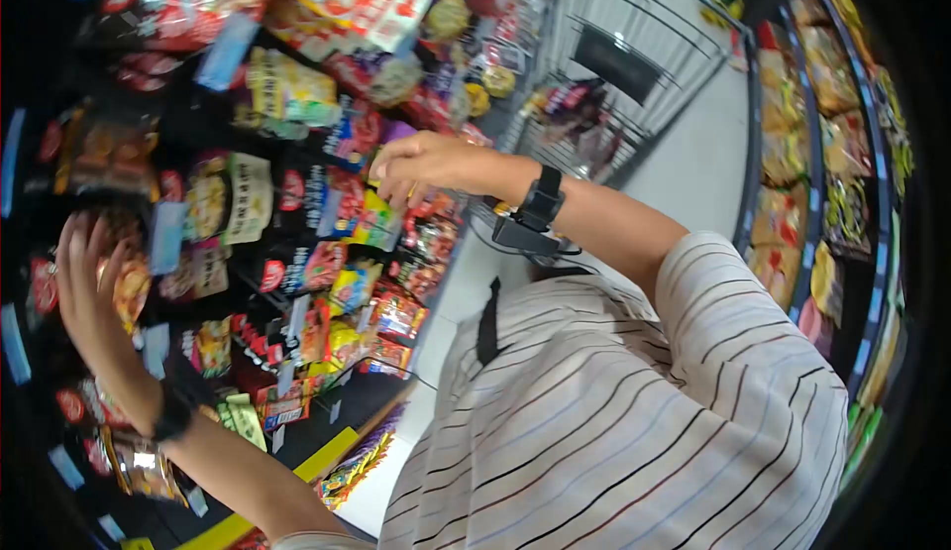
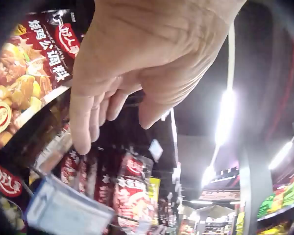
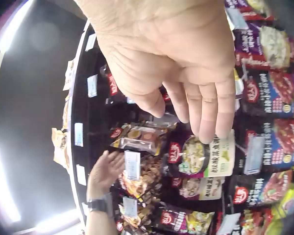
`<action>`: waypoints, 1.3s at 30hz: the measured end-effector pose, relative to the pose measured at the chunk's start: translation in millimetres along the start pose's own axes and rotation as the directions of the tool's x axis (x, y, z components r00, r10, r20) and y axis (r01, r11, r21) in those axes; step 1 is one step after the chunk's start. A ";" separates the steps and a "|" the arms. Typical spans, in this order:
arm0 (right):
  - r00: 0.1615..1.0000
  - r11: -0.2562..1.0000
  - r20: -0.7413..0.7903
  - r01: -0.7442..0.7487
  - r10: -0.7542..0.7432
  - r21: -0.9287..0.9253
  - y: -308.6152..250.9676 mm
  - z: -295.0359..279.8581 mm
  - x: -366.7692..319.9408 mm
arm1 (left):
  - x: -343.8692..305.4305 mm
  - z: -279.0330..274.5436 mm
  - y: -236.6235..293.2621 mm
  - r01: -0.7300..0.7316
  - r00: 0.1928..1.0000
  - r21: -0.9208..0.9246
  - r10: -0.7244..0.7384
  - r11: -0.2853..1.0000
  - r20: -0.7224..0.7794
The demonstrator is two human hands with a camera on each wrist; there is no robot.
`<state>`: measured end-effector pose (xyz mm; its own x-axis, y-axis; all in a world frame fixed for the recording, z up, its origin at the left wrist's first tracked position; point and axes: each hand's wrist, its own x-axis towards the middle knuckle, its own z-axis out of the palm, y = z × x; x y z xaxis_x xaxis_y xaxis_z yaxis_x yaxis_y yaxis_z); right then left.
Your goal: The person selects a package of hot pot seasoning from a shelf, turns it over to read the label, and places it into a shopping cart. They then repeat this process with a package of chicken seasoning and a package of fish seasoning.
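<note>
My left hand (image 1: 94,297) reaches up to the shelf rack at the left with straight fingers, close to hanging pouches (image 1: 129,292). In the left wrist view its fingers (image 2: 83,117) point down beside a dark red seasoning pouch (image 2: 32,78), with nothing between fingers and thumb. My right hand (image 1: 426,168) hovers over brightly coloured packets (image 1: 376,218), its fingers loosely bent and empty. From the right wrist view, the right fingers (image 3: 208,115) overlap the top of a black and cream pouch (image 3: 196,155) showing a bowl of food.
A wire shopping cart (image 1: 684,30) stands behind the right arm, with dark packets (image 1: 584,119) inside. Across the white-floored aisle runs another stocked shelf (image 1: 788,154). Price tags (image 2: 68,205) stick out from the hooks. Larger bags (image 1: 352,0) fill the rack's far end.
</note>
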<state>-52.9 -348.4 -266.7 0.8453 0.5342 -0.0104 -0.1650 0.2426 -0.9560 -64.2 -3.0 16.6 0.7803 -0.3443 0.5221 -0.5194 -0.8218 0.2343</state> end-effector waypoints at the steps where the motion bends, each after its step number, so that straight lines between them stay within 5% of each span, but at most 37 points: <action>1: 0.996 0.997 -0.047 -0.073 0.072 -0.016 21.6 -5.5 -11.4 | -16.4 16.7 35.5 0.160 0.958 -0.428 -0.244 0.889 -0.149; 3: 0.974 0.977 -0.114 -0.205 0.198 -0.056 54.6 -25.2 -24.0 | -47.8 46.0 80.1 0.221 0.866 -0.354 -0.350 0.909 -0.357; 5: 0.933 0.937 -0.156 -0.340 0.325 -0.081 89.6 -51.9 -44.3 | -92.9 67.5 62.8 0.170 0.870 -0.451 -0.348 0.876 -0.348; 7: 0.866 0.857 -0.277 -0.476 0.417 -0.198 126.5 -88.2 -61.5 | -122.2 114.4 72.5 0.346 0.851 -0.496 -0.489 0.796 -0.191; 8: 0.828 0.803 -0.333 -0.539 0.451 -0.255 140.8 -108.3 -67.3 | -129.9 134.6 84.7 0.510 0.777 -0.547 -0.629 0.664 -0.040; 9: 0.796 0.811 -0.410 -0.552 0.445 -0.194 149.9 -126.3 -72.1 | -145.2 153.9 82.1 0.575 0.753 -0.601 -0.646 0.555 0.123; 11: 0.771 0.871 -0.483 -0.490 0.416 -0.031 179.2 -175.4 -84.9 | -178.3 187.1 74.2 0.777 0.573 -0.532 -0.725 0.335 0.381; 12: 0.780 0.909 -0.489 -0.411 0.391 0.072 195.7 -201.2 -89.8 | -197.7 201.5 67.8 0.801 0.553 -0.514 -0.708 0.308 0.439; 15: 0.562 0.691 -0.717 -0.706 0.413 -0.155 184.3 -230.6 -87.0 | -227.7 223.7 65.9 0.877 0.398 -0.470 -0.700 0.101 0.592; 16: 0.529 0.680 -0.717 -0.726 0.455 -0.103 200.4 -245.5 -84.0 | -230.0 226.6 71.5 0.899 0.352 -0.432 -0.706 0.072 0.614; 18: 0.458 0.649 -0.708 -0.761 0.537 0.000 239.7 -264.6 -80.5 | -232.9 233.7 81.2 0.930 0.320 -0.353 -0.705 0.105 0.633; 22: 0.600 0.307 -0.751 -0.795 0.276 -0.523 276.5 -251.5 -76.3 | -231.5 247.5 93.6 0.954 0.263 -0.293 -0.662 0.067 0.702; 26: 0.438 0.214 -0.740 -0.898 0.510 -0.384 301.6 -235.4 -72.6 | -235.1 259.1 98.2 0.976 0.170 -0.218 -0.674 0.015 0.719; 30: 0.369 0.075 -0.786 -0.920 0.496 -0.385 319.4 -225.9 -69.6 | -228.4 263.1 97.6 0.992 0.040 -0.109 -0.675 -0.059 0.737; 39: 0.424 -0.010 -0.777 -0.875 0.465 -0.484 328.9 -227.2 -65.3 | -242.4 266.7 78.6 0.997 0.030 -0.069 -0.633 -0.037 0.774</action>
<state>-46.9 -487.4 -647.0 0.6768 -0.2897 -0.6767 -0.4918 -0.8620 -0.1229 -201.3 -105.2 -310.3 0.6218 0.1584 -0.7670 0.7730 -0.2813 0.5687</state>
